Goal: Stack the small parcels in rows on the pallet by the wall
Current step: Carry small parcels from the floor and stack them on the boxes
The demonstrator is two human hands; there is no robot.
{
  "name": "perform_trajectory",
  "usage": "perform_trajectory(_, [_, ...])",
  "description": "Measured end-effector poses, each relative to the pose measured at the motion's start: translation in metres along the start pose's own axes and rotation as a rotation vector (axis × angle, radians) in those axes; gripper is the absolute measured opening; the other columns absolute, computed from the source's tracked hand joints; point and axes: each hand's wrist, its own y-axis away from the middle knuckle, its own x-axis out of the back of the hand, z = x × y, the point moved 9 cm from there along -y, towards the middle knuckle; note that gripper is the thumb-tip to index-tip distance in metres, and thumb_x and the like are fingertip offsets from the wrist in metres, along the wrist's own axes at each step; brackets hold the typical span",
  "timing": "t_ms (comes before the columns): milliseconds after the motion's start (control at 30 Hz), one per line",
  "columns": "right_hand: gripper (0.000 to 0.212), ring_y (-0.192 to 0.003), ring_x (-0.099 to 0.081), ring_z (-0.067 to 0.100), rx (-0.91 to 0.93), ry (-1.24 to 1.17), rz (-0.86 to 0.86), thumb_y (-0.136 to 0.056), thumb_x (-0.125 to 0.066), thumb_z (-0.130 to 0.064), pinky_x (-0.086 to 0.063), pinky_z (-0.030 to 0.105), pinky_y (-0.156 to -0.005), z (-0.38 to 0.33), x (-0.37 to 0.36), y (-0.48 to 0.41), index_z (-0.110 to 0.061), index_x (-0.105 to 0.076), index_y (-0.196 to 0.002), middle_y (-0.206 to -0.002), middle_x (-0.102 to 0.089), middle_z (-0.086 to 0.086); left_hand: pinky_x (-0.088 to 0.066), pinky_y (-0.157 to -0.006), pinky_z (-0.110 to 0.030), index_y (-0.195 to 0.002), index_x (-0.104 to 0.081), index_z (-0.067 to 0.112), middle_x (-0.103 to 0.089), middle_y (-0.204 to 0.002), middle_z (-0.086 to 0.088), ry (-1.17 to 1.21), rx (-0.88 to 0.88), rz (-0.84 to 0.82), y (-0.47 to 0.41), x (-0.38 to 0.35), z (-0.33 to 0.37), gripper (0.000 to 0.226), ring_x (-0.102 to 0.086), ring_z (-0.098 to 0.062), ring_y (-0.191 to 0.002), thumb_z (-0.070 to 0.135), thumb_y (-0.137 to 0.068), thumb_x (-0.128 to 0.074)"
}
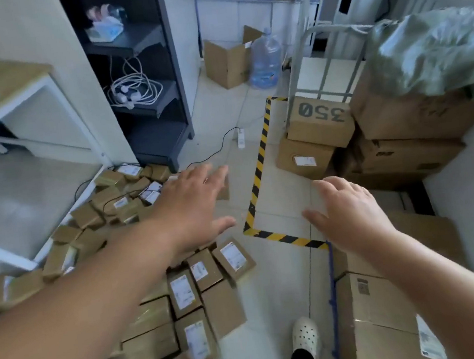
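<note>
We see both arms stretched forward, both hands empty. Left hand [194, 205] is wide, fingers straight and spread, palm down, hovering above the far edge of the parcel heap and touching nothing. Right hand [350, 213] is also wide, fingers loosely spread, palm down, above the floor inside the yellow-black tape [258, 170]; nothing in it.

Small parcels [184, 293]: brown cardboard packets with white labels, lying in a loose heap on the floor at the left. The heap runs from the bottom edge up to the foot of the dark shelf unit [142, 71] and partly under the white table [10, 96]. No rows, packets lie tilted and overlapping. We cannot tell which thing is the pallet.

Right side: box marked 350 [319, 121] sits on another box, beside a stack of bigger cartons. A grey-green bag [428, 48] lies on top of that stack. A metal cart frame [319, 58] stands behind the 350 box. A large carton [374, 311] is at lower right, under the right forearm.

Far end: water jug [264, 59] on the floor, just beside an open box [227, 61]. White cables [135, 93] are coiled on a shelf of the dark unit. One white shoe [305, 335] shows at the bottom, on the tiles between heap and carton.
</note>
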Motion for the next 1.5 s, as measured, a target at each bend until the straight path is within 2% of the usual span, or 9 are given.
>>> perform_trajectory(167, [0.067,-0.142,-0.031,0.023,0.06,-0.013,-0.095,-0.097,-0.047,-0.054,-0.022,0.036,-0.117,-0.079,-0.054,0.068,-0.022,-0.027,-0.153,-0.155,-0.034,-0.001,-0.02,-0.118,-0.04,-0.157,-0.004,0.025,-0.009,-0.163,-0.002,0.036,0.137,-0.051,0.113,-0.025,-0.08,0.094,-0.013,-0.024,-0.149,0.06,-0.088,-0.057])
perform_trajectory(333, [0.066,-0.142,-0.032,0.025,0.111,0.031,-0.127,-0.098,-0.046,-0.053,-0.023,0.037,-0.117,-0.114,-0.079,0.114,-0.021,-0.027,-0.153,-0.156,-0.033,0.0,-0.025,-0.115,-0.039,-0.157,-0.005,0.024,-0.011,-0.162,0.0,0.042,0.231,-0.079,0.184,-0.048,-0.114,0.093,-0.016,-0.023,-0.148,0.059,-0.089,-0.057])
perform_trajectory(500, [0.066,-0.143,-0.031,0.024,0.145,0.037,-0.138,-0.098,-0.047,-0.051,-0.022,0.037,-0.117,-0.125,-0.105,0.142,-0.02,-0.028,-0.153,-0.156,-0.033,0.001,-0.023,-0.116,-0.041,-0.157,-0.005,0.024,-0.014,-0.161,-0.001,0.062,0.283,-0.086,0.222,-0.082,-0.114,0.095,-0.017,-0.024,-0.147,0.063,-0.087,-0.057])
perform_trajectory(633, [0.066,-0.142,-0.03,0.026,0.175,-0.001,-0.144,-0.098,-0.048,-0.05,-0.022,0.039,-0.117,-0.13,-0.139,0.168,-0.018,-0.028,-0.152,-0.155,-0.033,0.003,-0.031,-0.113,-0.043,-0.156,-0.008,0.024,-0.018,-0.159,-0.001,0.07,0.303,-0.106,0.246,-0.12,-0.1,0.093,-0.026,-0.025,-0.144,0.061,-0.087,-0.058])
perform_trajectory(967, [0.069,-0.14,-0.034,0.027,0.116,-0.076,-0.189,-0.098,-0.05,-0.048,-0.027,0.038,-0.115,-0.134,-0.254,0.222,-0.015,-0.025,-0.153,-0.154,-0.035,0.005,-0.032,-0.113,-0.047,-0.156,-0.011,0.024,-0.018,-0.16,-0.001,0.156,0.263,-0.186,0.276,-0.238,-0.087,0.093,-0.021,-0.026,-0.145,0.059,-0.086,-0.06])
perform_trajectory(1167, [0.072,-0.141,-0.033,0.025,0.012,-0.163,-0.273,-0.097,-0.052,-0.048,-0.028,0.037,-0.114,-0.15,-0.387,0.223,-0.017,-0.02,-0.155,-0.156,-0.032,0.003,-0.03,-0.114,-0.047,-0.157,-0.01,0.024,-0.018,-0.161,-0.001,0.222,0.344,-0.264,0.283,-0.358,-0.136,0.09,-0.019,-0.026,-0.147,0.059,-0.088,-0.058])
perform_trajectory(1367, [0.071,-0.138,-0.036,0.029,-0.116,-0.303,-0.364,-0.098,-0.051,-0.047,-0.032,0.037,-0.108,-0.151,-0.562,0.199,-0.012,-0.024,-0.154,-0.155,-0.033,0.009,-0.032,-0.111,-0.045,-0.157,-0.008,0.022,-0.018,-0.162,-0.005,0.383,0.53,-0.347,0.284,-0.528,-0.174,0.088,-0.025,-0.028,-0.146,0.056,-0.091,-0.056])
perform_trajectory(1433, [0.07,-0.137,-0.038,0.029,-0.151,-0.348,-0.37,-0.097,-0.051,-0.048,-0.034,0.038,-0.106,-0.147,-0.623,0.186,-0.013,-0.026,-0.153,-0.153,-0.034,0.009,-0.04,-0.1,-0.04,-0.154,-0.018,0.015,-0.032,-0.155,-0.008,0.463,0.643,-0.36,0.279,-0.595,-0.183,0.083,-0.039,-0.03,-0.137,0.054,-0.092,-0.057])
perform_trajectory(1500, [0.066,-0.132,-0.044,0.029,-0.168,-0.388,-0.368,-0.097,-0.05,-0.05,-0.038,0.039,-0.102,-0.142,-0.676,0.171,-0.015,-0.032,-0.15,-0.148,-0.041,0.008,-0.043,-0.084,-0.032,-0.14,-0.04,0.013,-0.055,-0.136,-0.007,0.611,0.771,-0.342,0.274,-0.655,-0.191,0.062,-0.055,-0.028,-0.118,0.048,-0.093,-0.059])
